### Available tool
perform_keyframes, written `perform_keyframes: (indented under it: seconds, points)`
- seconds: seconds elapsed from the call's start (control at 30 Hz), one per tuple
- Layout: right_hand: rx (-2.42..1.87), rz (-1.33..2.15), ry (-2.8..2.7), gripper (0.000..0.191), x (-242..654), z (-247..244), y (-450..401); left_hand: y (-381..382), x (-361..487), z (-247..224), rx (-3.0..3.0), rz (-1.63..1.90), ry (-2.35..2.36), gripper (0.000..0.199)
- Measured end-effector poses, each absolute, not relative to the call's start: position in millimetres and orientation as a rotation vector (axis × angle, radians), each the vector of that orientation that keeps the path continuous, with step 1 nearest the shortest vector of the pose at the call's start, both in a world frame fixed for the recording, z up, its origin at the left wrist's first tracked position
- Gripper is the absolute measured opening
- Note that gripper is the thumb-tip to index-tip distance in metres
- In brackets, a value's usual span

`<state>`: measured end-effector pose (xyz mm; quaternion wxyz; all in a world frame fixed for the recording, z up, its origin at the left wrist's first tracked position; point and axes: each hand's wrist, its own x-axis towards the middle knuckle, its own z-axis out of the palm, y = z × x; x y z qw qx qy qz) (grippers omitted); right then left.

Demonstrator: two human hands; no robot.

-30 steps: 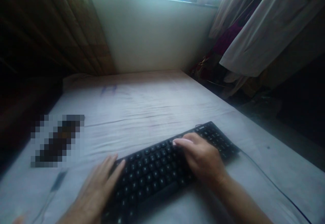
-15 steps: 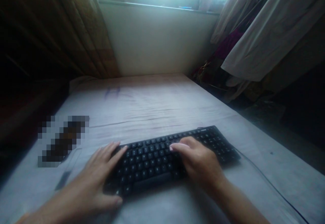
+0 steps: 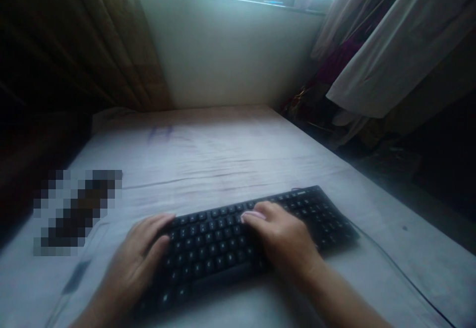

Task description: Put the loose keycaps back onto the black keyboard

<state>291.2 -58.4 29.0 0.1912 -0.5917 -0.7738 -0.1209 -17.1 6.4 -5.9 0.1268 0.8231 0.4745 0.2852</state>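
A black computer keyboard [image 3: 219, 256] lies at a slant on the pale sheet. My left hand [image 3: 137, 253] is at its left end, fingers reaching to the far corner and thumb over the left keys, gripping that end. My right hand [image 3: 286, 234] is closed above the middle right of the keys. A small pale pink thing [image 3: 255, 215] shows at its thumb and fingers; its kind is unclear. The right palm hides several keys.
The wrinkled white sheet [image 3: 208, 154] covers the flat surface. A thin cable [image 3: 397, 268] runs from the keyboard toward the lower right. A pixelated dark item [image 3: 78, 214] lies at left. Curtains [image 3: 111, 45] and hanging cloth [image 3: 386, 65] flank the wall.
My left thumb has moved from the keyboard's near edge up onto its left keys, and the fingers have drawn together. My right hand has shifted slightly left over the keys.
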Motion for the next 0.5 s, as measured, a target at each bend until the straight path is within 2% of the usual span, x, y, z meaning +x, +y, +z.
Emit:
perform_keyframes:
  seconds: [0.2,0.5]
  points:
    - [-1.874,-0.344,-2.083,0.021,323.0,34.2,-64.4,4.2,-21.1,-1.3,2.224,0.819,1.44,0.04]
    - [-1.699,-0.309,-2.094,0.019,288.8,29.3,-64.6,-1.0,-13.7,9.3,2.054,0.773,1.56,0.052]
